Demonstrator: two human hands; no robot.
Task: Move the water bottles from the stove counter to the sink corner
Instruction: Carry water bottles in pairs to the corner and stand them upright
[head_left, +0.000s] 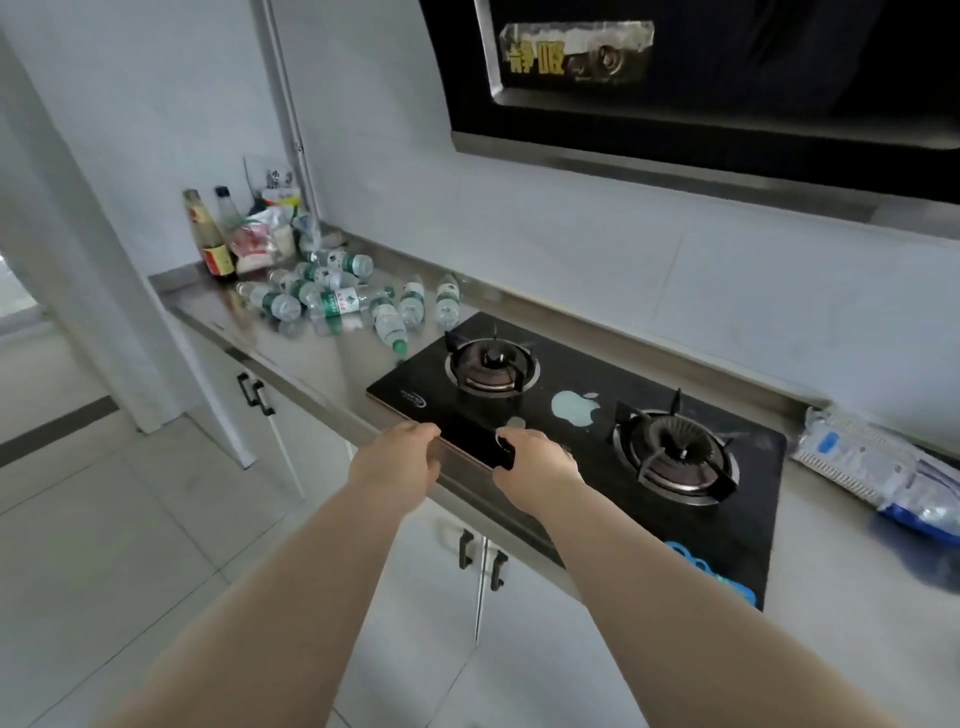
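Several clear water bottles (332, 301) with green labels lie in a heap on the steel counter (311, 358), far left of the stove. Two more stand upright (413, 302) beside the heap. Another lies with its green cap pointing at the stove (389, 326). My left hand (400, 454) and my right hand (537, 460) are close together at the stove's front edge, well short of the bottles. Their fingers curl round the two ends of a flat black object (475, 441), which is hard to tell from the dark glass below it.
A black two-burner gas stove (587, 431) fills the counter's middle, under a range hood (701, 104). Sauce bottles (210, 239) and food bags crowd the far left corner. A plastic-wrapped pack (872, 462) lies at the right. A blue item (711, 571) sits on the stove's near corner.
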